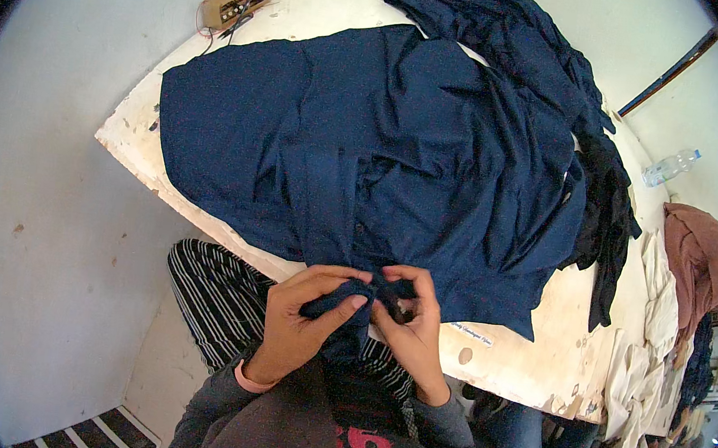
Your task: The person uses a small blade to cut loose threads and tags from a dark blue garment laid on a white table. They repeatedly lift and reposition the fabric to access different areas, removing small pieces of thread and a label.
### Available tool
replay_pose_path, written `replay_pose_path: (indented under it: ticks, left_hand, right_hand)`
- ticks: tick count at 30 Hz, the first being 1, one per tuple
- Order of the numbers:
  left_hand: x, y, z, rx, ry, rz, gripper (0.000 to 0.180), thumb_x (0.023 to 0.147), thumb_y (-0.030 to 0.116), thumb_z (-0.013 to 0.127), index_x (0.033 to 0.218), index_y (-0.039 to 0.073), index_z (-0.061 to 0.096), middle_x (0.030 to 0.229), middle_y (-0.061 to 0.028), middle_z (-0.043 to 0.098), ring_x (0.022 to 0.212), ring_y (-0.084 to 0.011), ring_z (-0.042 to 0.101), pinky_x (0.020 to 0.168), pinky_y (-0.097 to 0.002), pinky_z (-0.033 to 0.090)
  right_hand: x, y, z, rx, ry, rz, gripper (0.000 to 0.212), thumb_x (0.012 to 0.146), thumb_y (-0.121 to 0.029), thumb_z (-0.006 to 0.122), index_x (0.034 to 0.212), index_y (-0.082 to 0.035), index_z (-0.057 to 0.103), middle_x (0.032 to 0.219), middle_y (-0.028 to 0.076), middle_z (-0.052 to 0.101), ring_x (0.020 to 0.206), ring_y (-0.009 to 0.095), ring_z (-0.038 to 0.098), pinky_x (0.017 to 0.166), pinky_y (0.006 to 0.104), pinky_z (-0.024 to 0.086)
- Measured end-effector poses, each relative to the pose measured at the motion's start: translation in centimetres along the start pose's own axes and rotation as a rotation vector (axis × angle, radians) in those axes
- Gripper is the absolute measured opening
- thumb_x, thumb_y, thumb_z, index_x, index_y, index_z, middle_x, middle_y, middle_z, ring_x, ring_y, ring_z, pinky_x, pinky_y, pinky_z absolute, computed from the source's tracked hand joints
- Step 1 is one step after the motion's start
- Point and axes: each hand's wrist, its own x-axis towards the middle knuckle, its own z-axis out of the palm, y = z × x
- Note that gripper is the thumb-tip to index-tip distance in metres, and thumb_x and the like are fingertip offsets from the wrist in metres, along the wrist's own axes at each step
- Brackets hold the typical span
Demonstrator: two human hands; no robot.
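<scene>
A large dark navy garment (338,91) is spread over the white table, with a placket-like strip running down toward me. At the table's near edge, my left hand (306,310) pinches a gathered fold of it between thumb and fingers. Close beside it, my right hand (414,326) grips the same fold, thumb and fingertips nearly touching those of the left. Whatever detail lies between the fingertips is too small to make out. Part of the cloth hangs below my hands over my lap.
More navy clothing (528,32) lies heaped at the back, with a black cloth (608,224) to its right. The worn white table (527,373) holds a brown electrical box (236,3) with wires, a plastic bottle (671,168) and white cloth (636,376). Other people sit at the right.
</scene>
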Motion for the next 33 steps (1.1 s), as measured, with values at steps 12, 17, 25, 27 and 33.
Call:
replay_pose_path:
  ticks: [12,17,25,27,33]
  left_hand:
    - [-0.9,-0.1,0.3,0.343,-0.004,0.099,0.026,0.076,0.003,0.085,0.099,0.000,0.074,0.085,-0.0084,0.064,0.070,-0.0191,0.060,0.063,-0.0281,0.046]
    - [-0.7,-0.2,0.0,0.188,0.079,0.046,0.023,0.079,0.004,0.085,0.096,-0.005,0.073,0.079,-0.0068,0.060,0.069,-0.0134,0.056,0.062,-0.0258,0.043]
    - [-0.9,-0.1,0.2,0.177,0.094,0.048,0.021,0.079,0.004,0.085,0.095,-0.005,0.073,0.078,-0.0058,0.060,0.068,-0.0108,0.056,0.060,-0.0247,0.043]
    - [-0.9,0.0,0.2,0.182,0.093,0.042,0.020,0.079,0.004,0.084,0.094,-0.005,0.074,0.078,-0.0057,0.060,0.068,-0.0105,0.056,0.060,-0.0247,0.043]
    - [-0.8,0.2,0.3,0.167,0.070,0.044,0.019,0.080,0.004,0.084,0.095,-0.004,0.075,0.078,-0.0054,0.060,0.069,-0.0099,0.057,0.059,-0.0246,0.043]
  right_hand:
    - [0.1,-5.0,-2.0,-0.074,0.063,-0.445,0.012,0.082,-0.001,0.080,0.093,-0.004,0.076,0.077,0.007,0.070,0.063,0.015,0.059,0.058,0.0267,0.044]
    - [-0.4,-6.4,-2.8,-0.231,0.074,-0.251,0.024,0.081,-0.009,0.081,0.103,-0.004,0.072,0.085,0.009,0.070,0.071,0.018,0.062,0.067,0.0310,0.046]
    - [-0.2,-5.3,-2.6,-0.627,-0.001,-0.486,0.023,0.082,-0.011,0.079,0.103,-0.006,0.071,0.087,0.005,0.071,0.067,0.020,0.064,0.059,0.0337,0.037]
    - [0.0,-5.5,-2.2,-0.592,-0.003,-0.496,0.023,0.081,-0.010,0.079,0.103,-0.007,0.071,0.086,0.004,0.071,0.066,0.020,0.064,0.058,0.0338,0.036]
    - [0.2,-5.6,-1.9,-0.629,0.006,-0.527,0.022,0.081,-0.009,0.078,0.101,-0.006,0.072,0.084,0.005,0.071,0.063,0.019,0.063,0.058,0.0334,0.034]
